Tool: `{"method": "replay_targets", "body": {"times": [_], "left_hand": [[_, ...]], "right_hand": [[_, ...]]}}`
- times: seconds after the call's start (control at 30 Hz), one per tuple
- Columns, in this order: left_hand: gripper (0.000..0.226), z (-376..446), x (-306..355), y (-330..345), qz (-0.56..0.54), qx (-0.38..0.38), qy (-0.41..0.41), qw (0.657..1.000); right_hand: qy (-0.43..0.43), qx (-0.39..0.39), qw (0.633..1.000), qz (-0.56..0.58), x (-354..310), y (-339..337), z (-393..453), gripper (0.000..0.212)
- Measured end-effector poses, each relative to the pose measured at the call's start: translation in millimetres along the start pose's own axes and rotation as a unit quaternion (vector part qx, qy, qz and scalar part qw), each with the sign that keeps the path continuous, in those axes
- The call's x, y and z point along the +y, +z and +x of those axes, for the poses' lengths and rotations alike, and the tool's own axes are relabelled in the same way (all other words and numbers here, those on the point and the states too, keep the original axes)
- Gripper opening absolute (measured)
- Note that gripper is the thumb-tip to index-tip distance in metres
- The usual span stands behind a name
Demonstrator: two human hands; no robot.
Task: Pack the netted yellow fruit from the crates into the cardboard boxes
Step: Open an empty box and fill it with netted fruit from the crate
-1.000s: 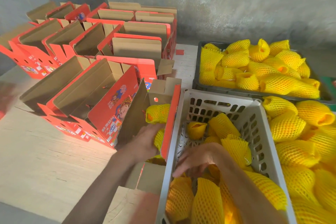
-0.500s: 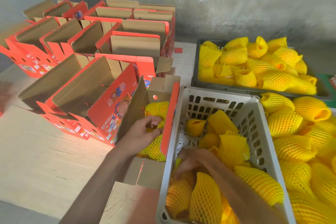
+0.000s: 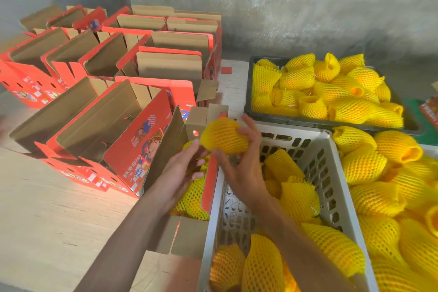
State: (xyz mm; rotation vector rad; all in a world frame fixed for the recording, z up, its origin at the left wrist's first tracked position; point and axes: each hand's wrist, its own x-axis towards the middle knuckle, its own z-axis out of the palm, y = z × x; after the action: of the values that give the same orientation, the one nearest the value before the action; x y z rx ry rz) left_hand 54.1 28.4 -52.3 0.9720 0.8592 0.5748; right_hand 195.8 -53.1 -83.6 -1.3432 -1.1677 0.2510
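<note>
My right hand (image 3: pixel 241 163) grips a netted yellow fruit (image 3: pixel 221 136) and holds it over the rim between the white crate (image 3: pixel 331 168) and the nearest open red cardboard box (image 3: pixel 209 180). My left hand (image 3: pixel 182 173) sits over that box with its fingers spread, its fingertips touching the lower left of the held fruit. Several netted fruit (image 3: pixel 193 199) lie inside the box under my left hand. More netted fruit (image 3: pixel 298 197) fill the white crate.
Several open red cardboard boxes (image 3: pixel 104 123) stand in rows to the left and back. A black crate (image 3: pixel 327 92) of netted fruit sits at the back right. Loose netted fruit (image 3: pixel 384 180) pile up at the right. A grey wall stands behind.
My right hand has come up out of the white crate with a netted fruit and moved left over the box edge. My left hand has risen from the fruit in the box to meet it.
</note>
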Motion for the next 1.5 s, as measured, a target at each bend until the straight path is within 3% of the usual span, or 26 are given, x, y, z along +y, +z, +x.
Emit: {"method": "replay_targets", "body": {"times": [0.1, 0.17, 0.3, 0.33, 0.4, 0.47, 0.53, 0.67, 0.8, 0.93, 1.03, 1.17, 1.27, 1.37, 1.43, 1.5], "left_hand": [[0.056, -2, 5, 0, -0.177, -0.104, -0.024, 0.978], [0.066, 0, 8, -8, -0.261, -0.094, -0.058, 0.959], [0.056, 15, 4, -19, -0.312, 0.007, -0.094, 0.945], [0.055, 19, 6, -17, -0.267, 0.049, -0.076, 0.959], [0.06, 26, 8, -11, -0.055, 0.136, -0.036, 0.989], [0.071, 28, 4, -3, 0.19, 0.211, -0.013, 0.959], [0.078, 25, -3, 4, 0.313, 0.23, 0.02, 0.921], [0.055, 15, -18, 8, 0.403, 0.211, 0.123, 0.882], [0.028, 12, -21, -1, 0.327, 0.171, 0.075, 0.926], [0.015, 11, -27, -9, 0.299, 0.177, 0.081, 0.934], [0.011, 9, -28, -10, 0.263, 0.182, 0.096, 0.943], [0.008, 8, -26, -6, 0.227, 0.187, 0.125, 0.948], [0.012, 6, -17, 1, 0.129, 0.157, 0.162, 0.966], [0.026, 7, -7, 10, 0.049, 0.09, 0.159, 0.982], [0.043, 8, -3, 14, -0.006, 0.047, 0.112, 0.993], [0.058, 10, -1, 13, -0.129, 0.009, 0.042, 0.991]], "right_hand": [[-0.076, -0.152, 0.984, -0.047, -6, 15, -3, 0.07], [-0.114, -0.185, 0.972, -0.09, -2, 14, -4, 0.062], [0.017, -0.02, 0.991, -0.133, 28, 2, -7, 0.038], [0.054, 0.004, 0.981, -0.187, 41, -2, -8, 0.035], [0.112, -0.053, 0.931, -0.344, 71, -10, -14, 0.042], [0.171, -0.168, 0.852, -0.466, 96, -16, -23, 0.064], [0.199, -0.23, 0.812, -0.499, 112, -16, -31, 0.078], [0.176, -0.303, 0.742, -0.572, 131, -8, -41, 0.089], [0.192, -0.277, 0.7, -0.63, 136, -11, -43, 0.096], [0.211, -0.196, 0.732, -0.617, 135, -13, -41, 0.069], [0.243, -0.128, 0.788, -0.551, 123, -11, -41, 0.069], [0.236, 0.051, 0.913, -0.329, 88, -14, -15, 0.075], [0.177, 0.153, 0.957, -0.173, 52, -21, 5, 0.073], [0.139, 0.103, 0.984, -0.04, 13, -17, 16, 0.078], [0.121, -0.012, 0.991, -0.06, -4, -9, 19, 0.08], [0.096, -0.102, 0.983, -0.12, -8, 0, 19, 0.076]]}}
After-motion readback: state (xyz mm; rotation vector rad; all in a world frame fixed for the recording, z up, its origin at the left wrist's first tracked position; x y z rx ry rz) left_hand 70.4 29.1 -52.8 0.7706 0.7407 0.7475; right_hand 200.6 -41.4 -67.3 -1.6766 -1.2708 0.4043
